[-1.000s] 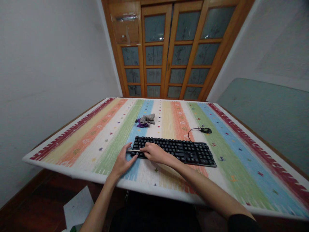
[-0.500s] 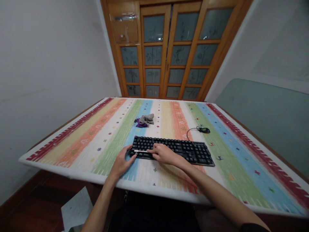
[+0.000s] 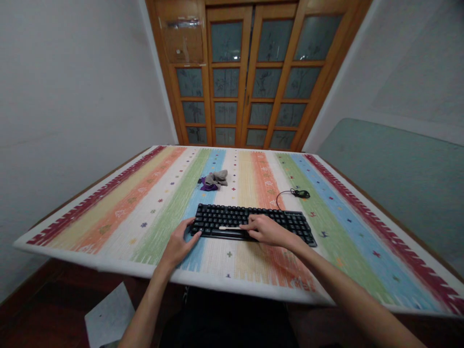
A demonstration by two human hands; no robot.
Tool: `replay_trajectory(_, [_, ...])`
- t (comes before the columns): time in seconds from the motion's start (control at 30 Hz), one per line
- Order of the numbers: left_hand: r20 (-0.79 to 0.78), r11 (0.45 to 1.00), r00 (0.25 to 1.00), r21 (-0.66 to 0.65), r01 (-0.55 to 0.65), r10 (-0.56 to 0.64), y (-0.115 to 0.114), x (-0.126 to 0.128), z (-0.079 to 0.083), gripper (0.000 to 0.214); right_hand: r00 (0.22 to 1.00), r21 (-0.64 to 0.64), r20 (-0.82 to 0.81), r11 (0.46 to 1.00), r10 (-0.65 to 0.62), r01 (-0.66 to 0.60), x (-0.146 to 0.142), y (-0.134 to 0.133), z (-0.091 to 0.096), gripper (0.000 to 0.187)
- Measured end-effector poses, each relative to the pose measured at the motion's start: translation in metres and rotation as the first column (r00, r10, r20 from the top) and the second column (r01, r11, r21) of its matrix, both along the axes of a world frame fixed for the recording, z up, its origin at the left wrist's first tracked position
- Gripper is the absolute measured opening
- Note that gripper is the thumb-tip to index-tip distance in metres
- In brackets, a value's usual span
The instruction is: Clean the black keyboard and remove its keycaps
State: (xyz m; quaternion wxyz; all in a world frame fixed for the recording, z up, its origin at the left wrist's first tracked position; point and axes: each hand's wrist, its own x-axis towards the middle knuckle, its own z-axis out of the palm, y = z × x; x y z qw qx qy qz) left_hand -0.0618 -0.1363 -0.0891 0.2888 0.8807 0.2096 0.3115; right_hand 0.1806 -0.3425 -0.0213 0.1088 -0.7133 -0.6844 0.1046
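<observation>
A black keyboard (image 3: 250,220) lies on a table covered with a striped, many-coloured cloth (image 3: 152,212). My left hand (image 3: 180,243) rests with spread fingers against the keyboard's left end. My right hand (image 3: 266,228) is closed on a thin, pale stick-like tool (image 3: 229,227), whose tip lies along the keyboard's front row of keys. The tool is too small to name more exactly.
A crumpled grey and purple cloth (image 3: 213,179) lies behind the keyboard. The keyboard's coiled cable (image 3: 295,193) sits at the back right. Wooden glazed doors (image 3: 250,72) stand beyond the table. A white sheet (image 3: 105,319) lies on the floor at lower left.
My right hand has slid the pale tool to the right along the keyboard's front rows. My left hand stays at the keyboard's left end. The view has shifted slightly.
</observation>
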Motion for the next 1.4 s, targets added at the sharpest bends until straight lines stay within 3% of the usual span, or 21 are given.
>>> replay_trajectory(0.67, [-0.025,1.000,1.000,0.005,-0.009,0.009,0.000,0.000,-0.001,0.046,0.997,-0.040,-0.038,0.997,-0.069,0.067,0.050,-0.072,-0.001,0.038])
replay_trajectory(0.9, [-0.100,1.000,0.995,-0.012,0.002,-0.003,0.000,-0.001,-0.001,0.057,0.990,-0.080,-0.075,0.990,-0.122,0.116,0.060,-0.096,0.008,0.037])
replay_trajectory(1.4, [-0.117,0.999,0.993,0.037,0.010,-0.006,0.002,0.000,-0.001,0.059,0.972,-0.119,-0.112,0.974,-0.207,0.194,0.084,-0.141,0.017,0.036])
